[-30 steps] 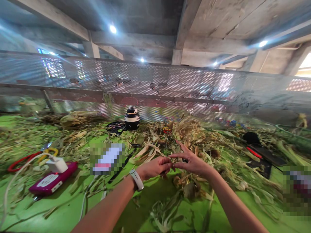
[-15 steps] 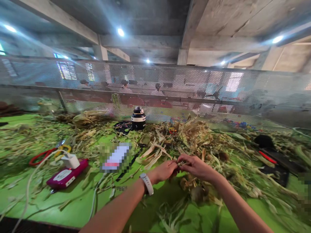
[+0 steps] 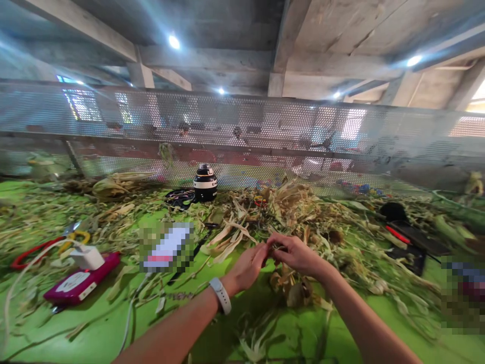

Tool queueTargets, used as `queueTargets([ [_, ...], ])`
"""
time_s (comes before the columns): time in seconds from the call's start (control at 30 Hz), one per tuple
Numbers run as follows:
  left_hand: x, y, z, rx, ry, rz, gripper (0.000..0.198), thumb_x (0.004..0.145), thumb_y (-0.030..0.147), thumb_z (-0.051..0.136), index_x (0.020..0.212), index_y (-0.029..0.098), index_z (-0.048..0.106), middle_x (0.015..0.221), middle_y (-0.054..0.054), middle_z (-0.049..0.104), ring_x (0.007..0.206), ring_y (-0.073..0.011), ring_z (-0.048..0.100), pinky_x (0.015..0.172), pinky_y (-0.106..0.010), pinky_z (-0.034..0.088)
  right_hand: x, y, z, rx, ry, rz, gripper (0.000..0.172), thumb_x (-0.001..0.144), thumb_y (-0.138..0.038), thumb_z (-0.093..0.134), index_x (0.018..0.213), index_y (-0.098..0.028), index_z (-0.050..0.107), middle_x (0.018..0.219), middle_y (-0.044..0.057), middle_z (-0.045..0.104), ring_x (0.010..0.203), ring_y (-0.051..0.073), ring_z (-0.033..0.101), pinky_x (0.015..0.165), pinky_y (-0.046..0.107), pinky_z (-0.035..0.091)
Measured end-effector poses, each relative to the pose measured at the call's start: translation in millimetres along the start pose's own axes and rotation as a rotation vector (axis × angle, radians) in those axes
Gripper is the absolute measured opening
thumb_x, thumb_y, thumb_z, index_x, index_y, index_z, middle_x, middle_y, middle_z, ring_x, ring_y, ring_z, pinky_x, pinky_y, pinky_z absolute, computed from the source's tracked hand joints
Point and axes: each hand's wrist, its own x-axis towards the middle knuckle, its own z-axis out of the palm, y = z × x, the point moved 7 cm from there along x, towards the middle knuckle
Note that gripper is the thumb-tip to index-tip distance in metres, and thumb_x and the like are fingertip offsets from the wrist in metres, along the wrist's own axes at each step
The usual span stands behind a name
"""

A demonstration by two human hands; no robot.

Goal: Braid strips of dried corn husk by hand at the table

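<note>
My left hand (image 3: 248, 267), with a white band (image 3: 220, 295) on its wrist, meets my right hand (image 3: 291, 253) over the green table. The fingers of both are closed together at the fingertips on something too small and hidden to make out. Just below and right of them lie dried husks (image 3: 297, 293) with a roundish brown piece. Long pale husk strips (image 3: 231, 237) lie behind my left hand. A bigger heap of dry husks (image 3: 295, 202) rises beyond my right hand.
At the left are a magenta power bank (image 3: 81, 283) with a white plug (image 3: 87, 257), scissors (image 3: 38, 253) and a blurred-out phone (image 3: 168, 246). A black bottle (image 3: 205, 183) stands near the perforated metal screen (image 3: 227, 116). Black items (image 3: 413, 237) lie at the right.
The view has swung to the right, so the table things sit further left. My left hand has turned a little, its back now more open to view; both hands remain together.
</note>
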Motion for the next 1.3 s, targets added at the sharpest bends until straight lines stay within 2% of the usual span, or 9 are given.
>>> queueTargets([
  [0.17, 1.9, -6.1, 4.7, -0.249, -0.064, -0.074, 0.033, 0.080, 0.052, 0.048, 0.071, 0.020, 0.049, 0.054, 0.005, 0.036, 0.047, -0.0104, 0.031, 0.044, -0.024, 0.029, -1.4, 2.0, -6.9, 0.134, 0.031, 0.041, 0.013, 0.081, -0.030, 0.057, 0.087, -0.019, 0.056, 0.074, -0.002, 0.058, 0.060, 0.010, 0.057, 0.060, 0.022, 0.046],
  [0.47, -4.8, 3.3, 12.8, -0.602, -0.304, -0.224, 0.029, 0.077, 0.044, 0.061, 0.074, 0.018, 0.048, 0.048, 0.010, 0.030, 0.040, -0.0041, 0.022, 0.041, -0.019, 0.025, -1.9, 8.6, -4.9, 0.517, -0.022, 0.093, 0.031, 0.071, -0.039, 0.069, 0.087, -0.018, 0.053, 0.065, -0.003, 0.061, 0.056, 0.009, 0.057, 0.057, 0.022, 0.046],
  [0.67, -4.1, 9.9, 7.5, -0.575, -0.255, -0.186, 0.026, 0.075, 0.042, 0.063, 0.074, 0.017, 0.057, 0.047, 0.008, 0.036, 0.040, -0.0047, 0.027, 0.044, -0.020, 0.032, -1.1, 6.3, -6.1, 0.535, 0.033, 0.070, 0.033, 0.071, -0.039, 0.070, 0.091, -0.018, 0.055, 0.066, -0.003, 0.062, 0.063, 0.011, 0.060, 0.063, 0.024, 0.047],
  [0.73, 0.2, 11.8, -1.9, -0.563, -0.195, -0.135, 0.025, 0.076, 0.041, 0.062, 0.074, 0.016, 0.058, 0.048, 0.007, 0.041, 0.041, -0.0050, 0.030, 0.048, -0.021, 0.036, -0.7, 7.3, -16.0, 0.531, 0.133, 0.036, 0.035, 0.072, -0.040, 0.069, 0.097, -0.019, 0.055, 0.071, -0.002, 0.062, 0.064, 0.012, 0.061, 0.062, 0.024, 0.046],
  [0.83, 8.6, 13.8, -27.3, -0.573, 0.003, -0.034, 0.023, 0.078, 0.038, 0.061, 0.075, 0.016, 0.058, 0.049, 0.005, 0.049, 0.043, -0.0054, 0.036, 0.053, -0.020, 0.039, -3.5, 16.5, -43.9, 0.525, 0.419, -0.002, 0.041, 0.075, -0.043, 0.063, 0.108, -0.022, 0.052, 0.080, 0.000, 0.063, 0.063, 0.012, 0.061, 0.058, 0.024, 0.045],
  [0.9, 11.5, 14.5, -41.1, -0.570, 0.114, 0.008, 0.023, 0.078, 0.037, 0.059, 0.075, 0.015, 0.057, 0.051, 0.004, 0.052, 0.047, -0.0062, 0.043, 0.053, -0.019, 0.038, -7.0, 27.2, -58.7, 0.423, 0.589, 0.032, 0.035, 0.078, -0.043, 0.058, 0.104, -0.021, 0.054, 0.076, 0.001, 0.062, 0.060, 0.012, 0.059, 0.058, 0.025, 0.045],
  [0.97, 12.5, 14.6, -47.0, -0.544, 0.162, 0.018, 0.023, 0.079, 0.037, 0.058, 0.076, 0.015, 0.056, 0.054, 0.004, 0.053, 0.049, -0.0069, 0.046, 0.054, -0.019, 0.039, -7.0, 34.2, -62.0, 0.167, 0.628, 0.098, 0.023, 0.079, -0.039, 0.055, 0.090, -0.019, 0.059, 0.070, 0.001, 0.061, 0.061, 0.014, 0.057, 0.060, 0.026, 0.045],
  [1.13, 12.2, 14.2, -52.6, -0.486, 0.233, 0.047, 0.024, 0.079, 0.039, 0.056, 0.078, 0.016, 0.054, 0.053, 0.006, 0.051, 0.046, -0.0067, 0.044, 0.058, -0.022, 0.043, 1.6, 34.5, -33.4, -0.557, 0.369, 0.169, 0.016, 0.081, -0.023, 0.050, 0.074, -0.019, 0.064, 0.083, 0.005, 0.064, 0.080, 0.017, 0.057, 0.073, 0.027, 0.041],
  [1.3, 13.6, 10.1, -67.8, -0.567, 0.371, 0.056, 0.023, 0.077, 0.038, 0.059, 0.073, 0.016, 0.052, 0.051, 0.008, 0.047, 0.042, -0.0037, 0.039, 0.054, -0.019, 0.042, 1.7, 33.1, -26.7, -0.634, 0.308, 0.168, 0.018, 0.084, -0.022, 0.048, 0.081, -0.019, 0.066, 0.087, 0.005, 0.064, 0.084, 0.017, 0.057, 0.075, 0.025, 0.040],
])
